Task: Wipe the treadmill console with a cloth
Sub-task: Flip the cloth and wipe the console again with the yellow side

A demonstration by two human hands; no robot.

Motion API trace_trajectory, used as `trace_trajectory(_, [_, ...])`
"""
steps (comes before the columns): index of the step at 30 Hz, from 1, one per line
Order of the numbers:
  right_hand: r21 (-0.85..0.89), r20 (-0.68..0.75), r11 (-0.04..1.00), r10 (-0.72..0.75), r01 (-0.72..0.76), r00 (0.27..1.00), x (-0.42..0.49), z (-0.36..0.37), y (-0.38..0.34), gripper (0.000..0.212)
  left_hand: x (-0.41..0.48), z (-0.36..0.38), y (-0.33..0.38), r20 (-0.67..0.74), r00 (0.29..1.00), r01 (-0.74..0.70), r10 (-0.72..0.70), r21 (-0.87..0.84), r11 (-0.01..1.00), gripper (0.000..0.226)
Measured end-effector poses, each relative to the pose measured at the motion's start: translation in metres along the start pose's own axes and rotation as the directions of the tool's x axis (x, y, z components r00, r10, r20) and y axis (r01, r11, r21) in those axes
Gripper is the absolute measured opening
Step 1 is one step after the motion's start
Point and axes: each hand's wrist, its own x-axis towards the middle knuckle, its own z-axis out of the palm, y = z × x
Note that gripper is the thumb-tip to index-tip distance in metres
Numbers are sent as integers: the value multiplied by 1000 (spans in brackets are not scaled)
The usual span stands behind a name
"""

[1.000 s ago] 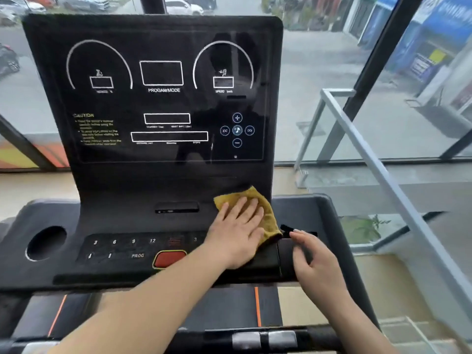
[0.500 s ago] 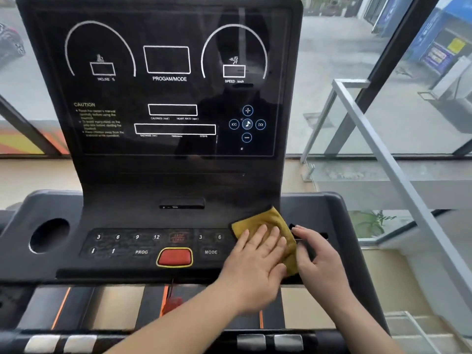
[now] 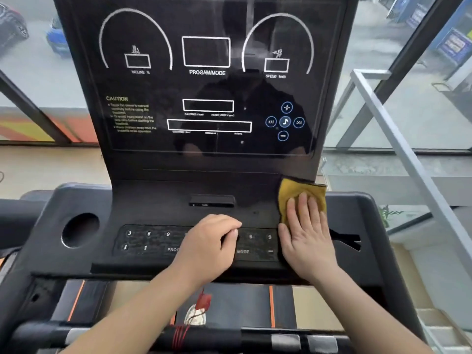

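Flat and open, our right hand (image 3: 306, 233) presses the yellow cloth (image 3: 296, 192) onto the console (image 3: 153, 200); our left hand (image 3: 209, 246), loosely curled and holding nothing, rests on the keypad (image 3: 148, 238).

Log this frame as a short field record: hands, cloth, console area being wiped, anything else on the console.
right hand: flat, palm down, pressing the cloth
left hand: loosely curled, resting on the keypad, no cloth
cloth: yellow, at the console's right edge, below the display panel
display: dark, unlit
cup hole: left side
red safety cord: hangs below the console
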Motion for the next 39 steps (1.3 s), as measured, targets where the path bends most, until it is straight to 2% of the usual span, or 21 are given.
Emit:
trace_trajectory(1, [-6,-3,1000,31,-31,1000,1,3,-9,75,-2,-7,-4,1,1000,9,-9,0,1000,26])
trace_trajectory(3, [-2,-18,1000,-6,6,1000,-10,10,-34,73,-6,-19,-13,-6,1000,14,-14,4,1000,26])
trace_trajectory(6, [-5,18,973,-231,232,973,-40,24,-57,64,-11,-33,-29,5,1000,14,-14,8,1000,25])
trace_trajectory(8, [-40,73,949,-308,312,949,-35,18,-49,62,-13,-40,-38,1,1000,11,-11,-2,1000,25])
trace_trajectory(10, [-61,27,975,-212,213,977,-18,8,-38,65,-12,-43,-45,0,1000,-4,4,-11,1000,24])
trace_trajectory(11, [-56,2,994,-91,91,996,-11,4,-35,69,-12,-44,-49,6,1000,-10,10,-18,1000,24])
trace_trajectory(13, [-43,19,989,140,-139,990,-7,4,-47,75,-14,-46,-54,20,1000,-9,10,-31,999,23])
trace_trajectory(14, [-27,21,981,194,-193,981,-10,7,-59,76,-14,-47,-56,29,1000,-8,9,-34,999,23])
trace_trajectory(16, [9,12,979,203,-204,979,-24,15,-87,77,-14,-49,-61,40,999,-11,13,-43,999,23])
trace_trajectory(22, [50,79,993,101,-106,992,-61,21,-130,72,-16,-53,-78,41,999,-33,36,-71,997,24])
trace_trajectory(25, [136,120,991,-34,18,992,-64,19,-159,67,-19,-58,-87,18,999,-42,44,-88,995,26])
trace_trajectory(28, [147,100,970,-211,195,972,-60,24,-191,66,-25,-71,-100,-76,997,-24,17,-94,995,27])
trace_trajectory(32, [186,174,928,-355,324,919,-46,33,-234,68,-40,-98,-129,-171,984,49,-54,-36,998,20])
trace_trajectory(35, [232,221,880,-462,414,859,-37,38,-274,73,-57,-115,-150,-218,971,95,-93,-5,996,26])
trace_trajectory(37, [336,288,830,-541,445,790,-23,34,-297,76,-68,-121,-164,-241,963,127,-120,15,992,32])
trace_trajectory(39, [551,338,764,-573,336,747,-6,23,-305,71,-75,-120,-171,-233,962,157,-146,32,987,42])
